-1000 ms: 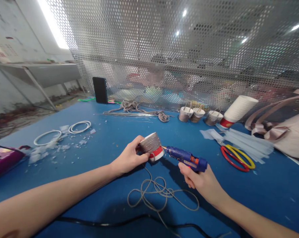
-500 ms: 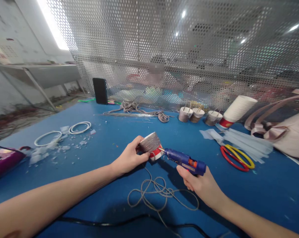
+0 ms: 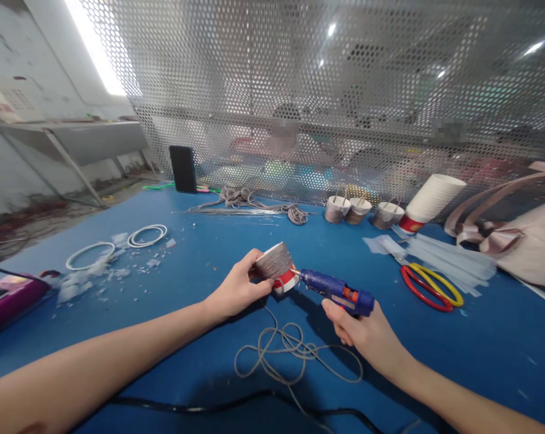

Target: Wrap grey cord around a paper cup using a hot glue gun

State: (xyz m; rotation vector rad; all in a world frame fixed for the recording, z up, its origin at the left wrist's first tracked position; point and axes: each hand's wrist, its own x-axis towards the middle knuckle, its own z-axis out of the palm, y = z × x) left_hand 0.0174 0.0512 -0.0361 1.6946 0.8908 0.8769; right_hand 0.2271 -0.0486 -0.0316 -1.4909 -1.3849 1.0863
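Blue counter (image 3: pixel 218 241) below; mid-frame, left fingers (image 3: pixel 260 290) grasp a cup (image 3: pixel 275 262), seemingly tilted for the glue gun (image 3: pixel 329 285) right fingers (image 3: pixel 338 314) clasp.

Wrapped cup (image 3: pixel 275 260): fingers of the left hand (image 3: pixel 239 288) partly hidden behind it. Right of the cup, the right hand (image 3: pixel 360 328) conceals the handle of the glue gun (image 3: pixel 336 289); nozzle contact too small to confirm. Far left of the cup, a purple device (image 3: pixel 14 298), and far right, a bag (image 3: pixel 530 253), both cut by picture edges. Beyond the cup, figures (image 3: pixel 284 147) blurred behind a perforated screen (image 3: pixel 200 78).
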